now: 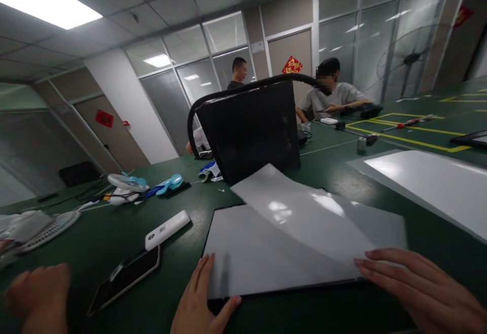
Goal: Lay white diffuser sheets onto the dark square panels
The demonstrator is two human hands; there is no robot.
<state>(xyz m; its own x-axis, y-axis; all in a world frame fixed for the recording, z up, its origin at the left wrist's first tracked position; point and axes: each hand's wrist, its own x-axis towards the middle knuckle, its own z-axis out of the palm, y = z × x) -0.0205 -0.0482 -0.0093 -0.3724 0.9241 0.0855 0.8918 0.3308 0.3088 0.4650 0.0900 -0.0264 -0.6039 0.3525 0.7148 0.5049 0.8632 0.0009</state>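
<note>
A flat pale panel with a thin black border point(247, 253) lies on the green table in front of me. Across it rests a glossy white sheet point(300, 222), one corner raised at the far side. My left hand point(201, 298) touches the panel's near left corner, its fingers on the surface and its thumb apart along the front edge. At the near right end, my right hand point(422, 286) has its fingers stretched out over the edge of the panel and sheet. Its thumb is hidden.
Another person's closed hand point(36, 298) is at the left. Beside it lie a phone point(127, 278) and a white oblong device point(167, 230). A black bag-like object point(251, 126) stands behind the panel. More glossy sheets point(429, 182) lie right. Two people sit or stand across the table.
</note>
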